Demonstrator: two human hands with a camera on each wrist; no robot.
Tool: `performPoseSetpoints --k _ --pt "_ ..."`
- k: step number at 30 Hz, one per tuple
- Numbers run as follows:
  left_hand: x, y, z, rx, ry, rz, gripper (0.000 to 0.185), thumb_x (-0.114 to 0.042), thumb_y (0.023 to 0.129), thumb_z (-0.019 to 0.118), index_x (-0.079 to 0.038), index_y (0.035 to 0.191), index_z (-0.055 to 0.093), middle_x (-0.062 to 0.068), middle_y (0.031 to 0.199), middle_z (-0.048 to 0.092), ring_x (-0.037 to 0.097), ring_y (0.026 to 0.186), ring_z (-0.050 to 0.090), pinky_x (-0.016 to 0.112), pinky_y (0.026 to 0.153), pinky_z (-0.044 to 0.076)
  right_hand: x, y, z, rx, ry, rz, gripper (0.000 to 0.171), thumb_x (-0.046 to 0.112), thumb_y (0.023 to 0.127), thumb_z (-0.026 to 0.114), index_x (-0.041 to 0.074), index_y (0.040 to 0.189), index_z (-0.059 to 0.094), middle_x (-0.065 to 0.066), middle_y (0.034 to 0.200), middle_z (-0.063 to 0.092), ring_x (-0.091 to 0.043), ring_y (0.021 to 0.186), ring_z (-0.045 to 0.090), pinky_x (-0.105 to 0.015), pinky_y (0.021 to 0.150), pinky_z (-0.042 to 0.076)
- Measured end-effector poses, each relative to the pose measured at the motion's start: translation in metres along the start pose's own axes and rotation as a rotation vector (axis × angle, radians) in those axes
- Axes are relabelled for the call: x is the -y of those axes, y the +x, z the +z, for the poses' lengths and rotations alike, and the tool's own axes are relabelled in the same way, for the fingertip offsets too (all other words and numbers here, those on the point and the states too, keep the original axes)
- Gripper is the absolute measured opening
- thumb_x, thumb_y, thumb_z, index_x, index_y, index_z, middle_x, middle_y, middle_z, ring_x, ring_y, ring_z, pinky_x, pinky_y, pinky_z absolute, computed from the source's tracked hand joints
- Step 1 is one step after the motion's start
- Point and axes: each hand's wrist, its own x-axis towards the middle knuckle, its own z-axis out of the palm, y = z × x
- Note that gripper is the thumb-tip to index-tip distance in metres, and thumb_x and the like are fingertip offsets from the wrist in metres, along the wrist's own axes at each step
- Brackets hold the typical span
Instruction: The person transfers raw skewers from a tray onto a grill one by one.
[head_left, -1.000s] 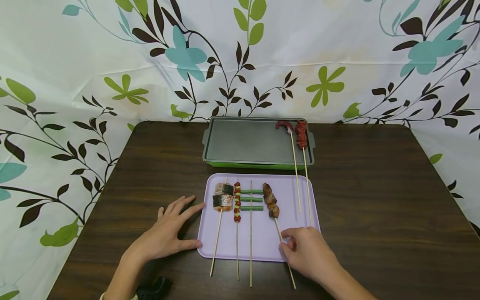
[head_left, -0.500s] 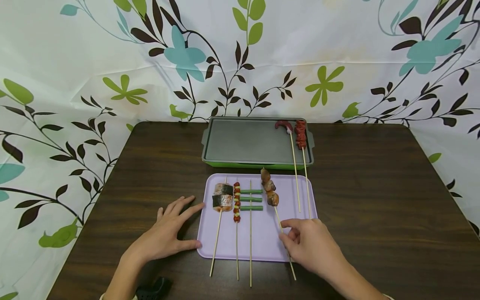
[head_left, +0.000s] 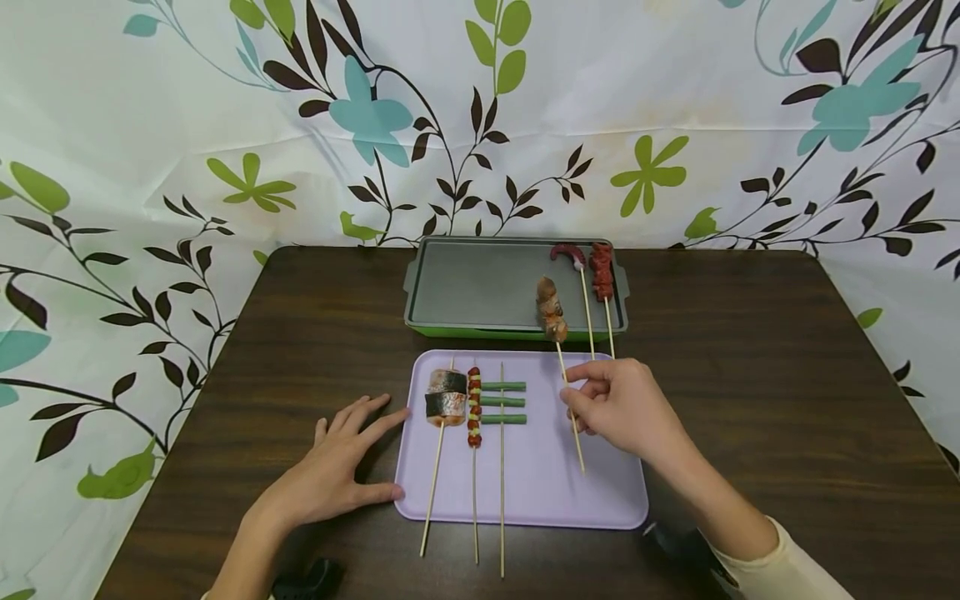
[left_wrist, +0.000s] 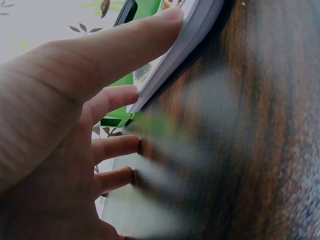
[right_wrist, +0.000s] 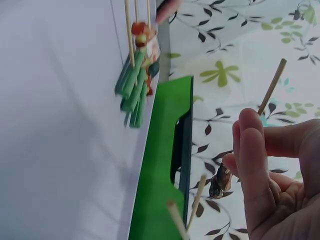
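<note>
Meat skewer (head_left: 552, 310) beside grill's skewers (head_left: 596, 275)

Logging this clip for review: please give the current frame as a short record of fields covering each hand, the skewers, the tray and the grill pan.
right hand: pinches the stick of the brown meat skewer, lifted above the table
left hand: flat on the table, thumb and fingertip touching the purple tray
on tray: fish skewer, red-yellow skewer, green bean skewer
grill pan: holds two red skewers at its right side
</note>
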Motion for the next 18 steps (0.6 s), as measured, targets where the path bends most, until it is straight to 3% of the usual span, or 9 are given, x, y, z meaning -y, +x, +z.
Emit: performPoseSetpoints --k 10,18 --pt "0.000 0.000 0.001 -0.005 0.007 0.002 0.091 -0.061 0.075 0.076 -0.031 0.152 0.037 0.010 0.157 0.027 0.043 0.144 0.018 0.084 0.092 0.010 -0.006 0.047 -0.015 0.041 0.039 0.066 0.024 0.006 0.090 0.068 -0.011 0.108 0.067 -0.009 0.067 0.069 -0.032 0.060 0.068 -0.033 0.054 0.056" --pt "0.000 0.000 0.001 -0.001 0.009 -0.001 0.091 -0.061 0.075 0.076 -0.031 0.152 0.037 0.010 0.157 0.027 0.043 0.144 0.017 0.084 0.092 0.010 -0.009 0.066 -0.017 0.070 0.023 0.104 0.026 0.007 0.092 0.066 -0.011 0.111 0.066 -0.012 0.072 0.070 -0.034 0.066 0.070 -0.033 0.057 0.057"
